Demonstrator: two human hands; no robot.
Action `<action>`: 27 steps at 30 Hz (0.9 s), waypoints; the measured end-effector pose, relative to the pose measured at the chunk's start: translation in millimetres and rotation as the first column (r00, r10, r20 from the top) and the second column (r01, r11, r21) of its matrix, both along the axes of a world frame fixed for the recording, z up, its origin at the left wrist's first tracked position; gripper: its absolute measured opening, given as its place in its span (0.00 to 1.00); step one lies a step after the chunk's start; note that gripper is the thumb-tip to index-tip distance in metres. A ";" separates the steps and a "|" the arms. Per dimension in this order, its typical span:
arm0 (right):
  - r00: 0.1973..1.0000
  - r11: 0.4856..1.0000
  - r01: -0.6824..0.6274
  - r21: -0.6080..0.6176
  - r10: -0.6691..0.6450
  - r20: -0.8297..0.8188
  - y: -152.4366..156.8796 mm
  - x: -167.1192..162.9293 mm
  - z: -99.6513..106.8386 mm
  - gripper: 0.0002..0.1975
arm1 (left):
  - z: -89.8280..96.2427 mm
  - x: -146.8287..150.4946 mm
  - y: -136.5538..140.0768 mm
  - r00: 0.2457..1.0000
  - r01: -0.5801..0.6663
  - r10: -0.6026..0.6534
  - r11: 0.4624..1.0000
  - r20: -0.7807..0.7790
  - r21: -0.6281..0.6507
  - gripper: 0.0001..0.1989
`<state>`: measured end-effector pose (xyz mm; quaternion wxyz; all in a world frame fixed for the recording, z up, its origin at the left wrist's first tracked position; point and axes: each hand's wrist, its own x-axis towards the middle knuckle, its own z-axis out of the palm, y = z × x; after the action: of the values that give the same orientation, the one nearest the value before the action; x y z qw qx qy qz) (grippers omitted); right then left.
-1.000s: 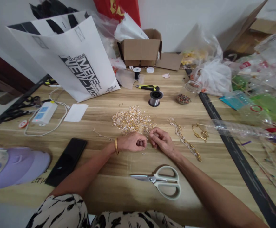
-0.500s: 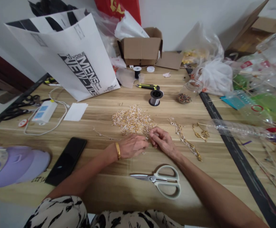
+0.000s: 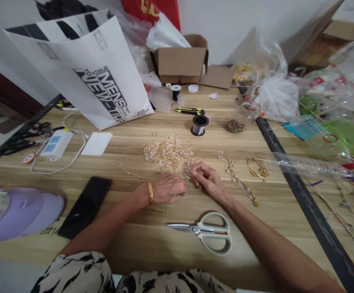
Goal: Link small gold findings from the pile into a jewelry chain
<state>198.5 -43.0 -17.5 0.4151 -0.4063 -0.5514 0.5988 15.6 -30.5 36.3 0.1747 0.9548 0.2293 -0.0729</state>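
Note:
My left hand (image 3: 169,189), with a gold bracelet (image 3: 150,193) at its wrist, is closed just below a pile of gold and clear beads (image 3: 169,154). A thin strand of small beads (image 3: 136,176) runs up to it from the left. Tiny clear bits show at its fingertips, too small to name. My right hand (image 3: 208,180) has thumb and fingers pinched together at the pile's right edge; what they hold is hidden. A small gap parts the two hands. Below them lie scissors (image 3: 203,230) with pale handles. A beaded gold chain (image 3: 238,179) is right of my right hand.
Behind the pile are a wire spool (image 3: 199,125), a utility knife (image 3: 189,111) and a jar of beads (image 3: 241,118). A phone (image 3: 85,206), a power strip (image 3: 56,143) and a white paper bag (image 3: 88,77) stand left. Plastic bottles (image 3: 326,130) crowd the right.
My left hand has drawn slightly left, away from my right hand, which stays nearly in place. The gap between their fingertips is wider.

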 end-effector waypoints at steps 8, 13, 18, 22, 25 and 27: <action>1.000 1.000 0.005 -0.005 -0.005 -0.009 0.2 0.0 -0.5 0.13 | -9.1 0.9 -2.0 1.000 -0.021 0.021 1.000 0.006 0.022 0.05; 1.000 1.000 0.000 0.002 0.000 -0.004 0.3 0.0 -1.5 0.13 | -5.4 -1.2 -0.8 1.000 0.007 -0.007 1.000 0.012 -0.004 0.07; 1.000 1.000 0.000 0.000 0.000 -0.017 0.4 -0.8 -2.5 0.13 | 0.8 -4.1 1.6 0.998 -0.005 0.010 0.998 0.069 -0.064 0.05; 1.000 1.000 -0.002 0.011 0.002 -0.006 0.4 -0.8 -0.9 0.12 | 2.5 -4.1 0.7 0.995 -0.006 0.015 0.996 0.101 -0.093 0.04; 1.000 1.000 -0.001 0.020 0.001 0.006 0.6 -0.5 0.2 0.12 | 6.4 -1.7 -1.5 0.994 0.001 0.011 0.995 0.112 -0.100 0.04; 1.000 1.000 -0.001 0.023 0.001 0.000 0.7 -0.1 0.0 0.12 | 9.2 0.7 -3.3 0.992 0.004 0.010 0.994 0.127 -0.106 0.03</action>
<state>198.4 -42.3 -17.5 0.4196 -0.4012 -0.5583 0.5926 16.2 -33.8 45.5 0.2398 0.9464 0.2150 -0.0236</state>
